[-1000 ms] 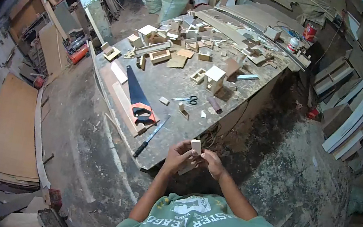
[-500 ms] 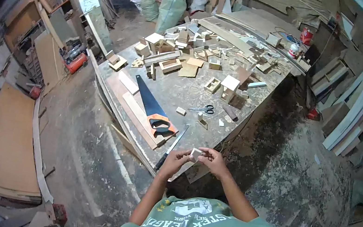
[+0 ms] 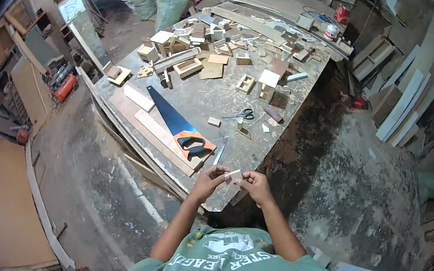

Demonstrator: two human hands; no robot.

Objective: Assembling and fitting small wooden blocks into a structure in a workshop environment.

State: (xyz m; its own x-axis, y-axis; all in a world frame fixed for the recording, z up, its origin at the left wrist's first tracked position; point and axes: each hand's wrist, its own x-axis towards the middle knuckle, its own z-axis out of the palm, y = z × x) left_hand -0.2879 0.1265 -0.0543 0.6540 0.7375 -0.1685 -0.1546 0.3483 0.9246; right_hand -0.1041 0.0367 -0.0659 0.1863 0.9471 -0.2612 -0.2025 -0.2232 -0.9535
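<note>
Between my two hands, over the near corner of the workbench [image 3: 210,87], is a small pale wooden piece [image 3: 234,176]. My left hand [image 3: 211,180] pinches its left side and my right hand [image 3: 256,187] grips its right side. The piece's exact shape is partly covered by my fingers. Just beyond my left hand lie a handsaw [image 3: 171,120] with an orange and black handle and a narrow blade [image 3: 220,152], its handle end hidden behind that hand. Scissors [image 3: 243,115], a little wooden block [image 3: 214,121] and a small open wooden frame [image 3: 244,131] rest farther up the bench.
Wooden offcuts and small boxes crowd the far half of the bench, among them a white-topped box [image 3: 268,81]. Flat boards [image 3: 143,119] lie under the saw. A red compressor [image 3: 65,87] stands on the floor at left; planks [image 3: 403,107] lean at right.
The wooden piece has been turned in my fingers and now shows a flatter, broader face. My view has shifted, so the bench appears farther left and higher.
</note>
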